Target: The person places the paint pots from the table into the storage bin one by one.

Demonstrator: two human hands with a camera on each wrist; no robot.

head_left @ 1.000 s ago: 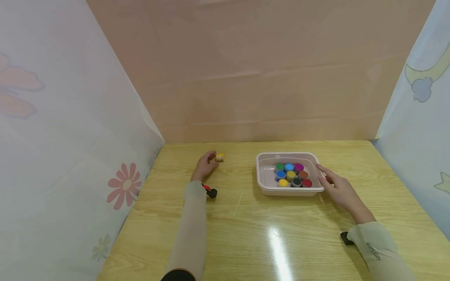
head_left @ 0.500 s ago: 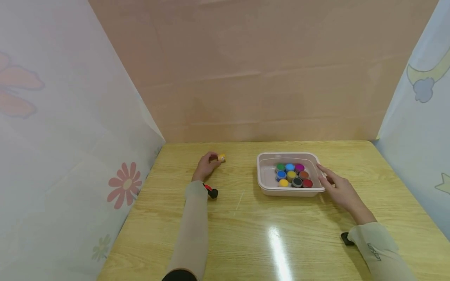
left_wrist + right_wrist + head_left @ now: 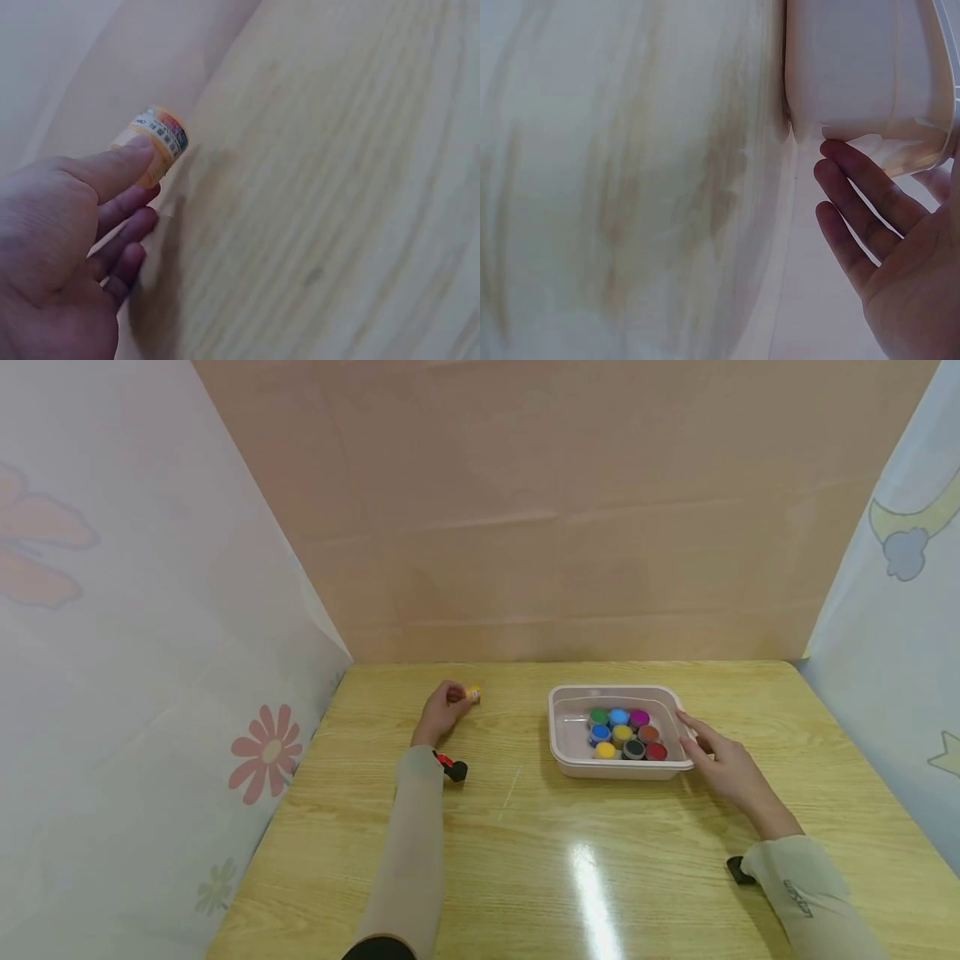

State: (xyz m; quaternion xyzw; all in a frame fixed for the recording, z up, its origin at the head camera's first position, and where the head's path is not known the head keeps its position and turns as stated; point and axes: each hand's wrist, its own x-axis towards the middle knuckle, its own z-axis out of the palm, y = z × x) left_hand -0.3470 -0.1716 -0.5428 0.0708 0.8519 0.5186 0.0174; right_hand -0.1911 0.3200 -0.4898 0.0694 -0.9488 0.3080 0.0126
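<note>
At the back left of the table, my left hand [image 3: 438,710] pinches a small paint jar [image 3: 474,694] between thumb and fingers. In the left wrist view the jar [image 3: 169,135] is orange-yellow with a printed label, and it lies tilted past the thumb tip. My right hand [image 3: 726,766] is at the right end of a pale pink plastic tub [image 3: 615,772]. Its fingers look fairly straight in the right wrist view, and the fingertips [image 3: 838,148] touch or nearly touch the tub's outer wall [image 3: 847,71]. Inside the tub stand several small paint jars [image 3: 622,734] with lids of different colours.
The wooden table [image 3: 510,852] runs back to a brown covered wall [image 3: 562,527]. Pale patterned sheets stand at the left [image 3: 150,635] and right. A black device [image 3: 454,770] is on the left wrist, another [image 3: 739,870] by the right.
My left fingers have closed on the orange-yellow jar, which has shifted slightly to the right and turned. The right hand and the tub stay in place.
</note>
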